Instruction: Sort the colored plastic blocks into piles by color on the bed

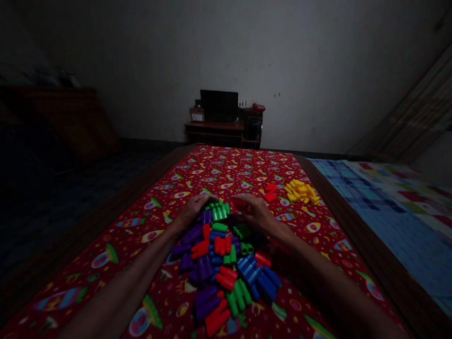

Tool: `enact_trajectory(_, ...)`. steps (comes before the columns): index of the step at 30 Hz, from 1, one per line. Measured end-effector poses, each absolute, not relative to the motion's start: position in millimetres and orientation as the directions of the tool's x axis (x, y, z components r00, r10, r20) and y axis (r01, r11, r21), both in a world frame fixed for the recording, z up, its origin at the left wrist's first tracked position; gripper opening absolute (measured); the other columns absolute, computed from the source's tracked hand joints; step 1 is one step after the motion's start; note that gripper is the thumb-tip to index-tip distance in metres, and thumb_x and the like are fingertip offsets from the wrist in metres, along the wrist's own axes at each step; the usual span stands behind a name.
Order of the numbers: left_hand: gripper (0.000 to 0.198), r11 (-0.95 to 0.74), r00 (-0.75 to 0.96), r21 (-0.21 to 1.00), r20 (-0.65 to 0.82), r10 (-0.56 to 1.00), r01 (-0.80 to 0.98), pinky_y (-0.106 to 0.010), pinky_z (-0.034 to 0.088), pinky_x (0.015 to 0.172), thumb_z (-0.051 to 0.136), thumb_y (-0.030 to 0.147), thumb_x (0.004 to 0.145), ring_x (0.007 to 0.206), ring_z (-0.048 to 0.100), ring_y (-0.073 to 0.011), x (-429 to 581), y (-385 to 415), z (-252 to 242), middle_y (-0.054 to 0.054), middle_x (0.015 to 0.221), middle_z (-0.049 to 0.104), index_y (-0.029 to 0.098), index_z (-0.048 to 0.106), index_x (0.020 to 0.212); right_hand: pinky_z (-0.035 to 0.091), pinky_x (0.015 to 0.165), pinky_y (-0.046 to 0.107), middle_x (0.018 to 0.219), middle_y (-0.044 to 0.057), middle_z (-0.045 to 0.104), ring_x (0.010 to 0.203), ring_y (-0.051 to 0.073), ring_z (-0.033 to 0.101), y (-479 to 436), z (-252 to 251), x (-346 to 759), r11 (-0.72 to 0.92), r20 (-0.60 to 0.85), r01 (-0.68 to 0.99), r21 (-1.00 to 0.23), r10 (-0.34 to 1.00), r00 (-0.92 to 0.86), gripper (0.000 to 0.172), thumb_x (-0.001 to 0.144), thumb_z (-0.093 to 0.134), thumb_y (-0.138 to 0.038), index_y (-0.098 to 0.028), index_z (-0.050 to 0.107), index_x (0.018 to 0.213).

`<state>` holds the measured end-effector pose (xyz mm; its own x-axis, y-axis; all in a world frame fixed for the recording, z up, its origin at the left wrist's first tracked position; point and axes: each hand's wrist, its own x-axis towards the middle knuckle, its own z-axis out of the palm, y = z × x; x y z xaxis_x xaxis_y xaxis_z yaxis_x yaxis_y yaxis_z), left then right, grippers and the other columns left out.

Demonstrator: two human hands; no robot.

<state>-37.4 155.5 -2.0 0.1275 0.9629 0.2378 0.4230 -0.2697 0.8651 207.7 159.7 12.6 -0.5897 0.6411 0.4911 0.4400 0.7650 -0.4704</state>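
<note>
A mixed heap of plastic toy blocks, shaped like joined round-ended tubes, lies between my forearms. It holds purple blocks (204, 269), red blocks (222, 246), blue blocks (249, 269) and green blocks (238, 297). My left hand (196, 206) curves around the heap's far left edge, its fingers reaching over a green block (220, 212) there. Across from it, my right hand (257, 212) hovers at the far right side, fingers stretched leftward and apart from the thumb. Reddish colour shows between them; whether that is a block or the cloth is unclear. Shadow darkens the blocks below this hand.
A yellow block pile (301, 192) and a few red blocks (270, 192) lie beyond my right hand. Patterned red cloth (226, 165) covers the table. Farther back stands a desk (215, 126) with a monitor (219, 104). Checkered bedding (367, 202) spreads at right.
</note>
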Motion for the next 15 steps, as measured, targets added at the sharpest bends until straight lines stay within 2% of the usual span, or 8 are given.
enact_trajectory(1,0.055,-0.333,0.151,0.801,0.298,0.942,0.497,-0.042,0.047,0.093,0.035,0.056,0.088,0.101,0.064,-0.0274,-32.1,151.9,6.9,-0.010,0.103,0.073,0.017,0.073,0.094,0.048,0.073,0.027,0.102,0.010,0.071,0.085,0.017,0.064,170.4,14.7,219.6,0.728,0.519,0.475,-0.495,0.686,-0.510,0.035,0.084,0.054,-0.014,-0.017,0.062,0.118)
enact_trajectory(3,0.049,-0.495,0.272,0.587,0.429,0.861,0.640,-0.047,0.036,0.105,0.035,0.050,0.091,0.116,0.056,-0.0277,-13.9,136.0,30.2,-0.009,0.112,0.070,0.019,0.072,0.099,0.048,0.072,0.029,0.097,0.009,0.072,0.080,0.018,0.064,190.3,17.0,243.6,0.651,0.544,0.578,-0.492,0.748,-0.379,0.036,0.083,0.053,-0.016,-0.017,0.063,0.117)
enact_trajectory(5,0.037,-0.680,0.554,0.347,0.400,0.730,0.646,-0.052,0.024,0.113,0.039,0.041,0.094,0.129,0.046,-0.0258,13.9,107.5,53.6,-0.005,0.127,0.063,0.025,0.065,0.116,0.048,0.072,0.030,0.094,0.011,0.072,0.078,0.020,0.064,205.2,15.5,264.2,0.575,0.540,0.692,-0.436,0.782,-0.310,0.035,0.082,0.053,-0.017,-0.016,0.065,0.115)
enact_trajectory(7,0.038,-0.822,0.751,0.181,0.337,0.567,0.540,-0.053,0.016,0.115,0.045,0.040,0.093,0.137,0.036,-0.0254,45.9,70.3,66.4,-0.003,0.140,0.053,0.029,0.056,0.128,0.046,0.072,0.031,0.094,0.013,0.071,0.080,0.021,0.062,212.8,10.9,278.3,0.523,0.520,0.774,-0.358,0.800,-0.300,0.034,0.082,0.053,-0.020,-0.013,0.066,0.113)
enact_trajectory(9,0.044,-0.906,0.864,0.091,0.277,0.421,0.412,-0.049,0.016,0.117,0.048,0.046,0.091,0.141,0.029,-0.0247,74.2,33.3,62.9,-0.002,0.145,0.047,0.029,0.052,0.132,0.045,0.072,0.030,0.093,0.014,0.070,0.082,0.022,0.061,213.9,5.0,285.4,0.501,0.482,0.820,-0.278,0.811,-0.332,0.033,0.085,0.051,-0.022,-0.012,0.066,0.112)
enact_trajectory(11,0.040,-0.951,0.929,0.008,0.214,0.304,0.309,-0.044,0.018,0.118,0.045,0.040,0.094,0.141,0.028,-0.0209,93.2,6.1,46.3,0.000,0.145,0.047,0.026,0.052,0.131,0.044,0.074,0.030,0.095,0.013,0.070,0.086,0.023,0.059,211.6,-0.3,287.1,0.507,0.439,0.837,-0.205,0.812,-0.385,0.033,0.088,0.049,-0.024,-0.013,0.065,0.115)
enact_trajectory(15,0.036,-0.925,0.907,-0.060,0.227,0.354,0.376,-0.045,0.021,0.116,0.038,0.034,0.097,0.136,0.036,-0.0217,102.9,-2.1,11.0,-0.002,0.137,0.054,0.025,0.052,0.130,0.041,0.084,0.032,0.108,0.012,0.067,0.102,0.024,0.055,206.1,-5.1,284.2,0.550,0.386,0.826,-0.128,0.794,-0.469,0.035,0.090,0.049,-0.025,-0.017,0.063,0.121)
